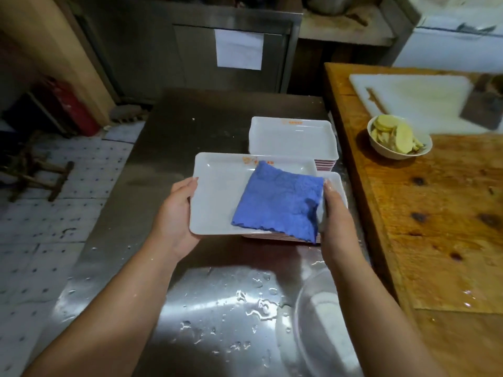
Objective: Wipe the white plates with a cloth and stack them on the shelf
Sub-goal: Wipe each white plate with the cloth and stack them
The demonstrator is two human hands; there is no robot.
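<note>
Plate-wiping in a back kitchen: a person's left hand (178, 213) grips the left rim of a white rectangular plate (217, 194), thumb curled over the edge, while the right hand (333, 219) pinches the plate's right side together with a folded blue cloth (280, 200) lying across its surface. The plate is held just above a low stack of matching plates (337, 183) on a wet stainless-steel counter (190, 126); a taller stack of white plates (292, 137) sits just behind. Doing this well likely means a steady left grip and full-length cloth strokes into the corners, since the surfaces look slippery. Orange printing on the plates' far rims is too blurred to read, as is the paper sheet (239, 49) on the steel cabinet (190, 36).
</note>
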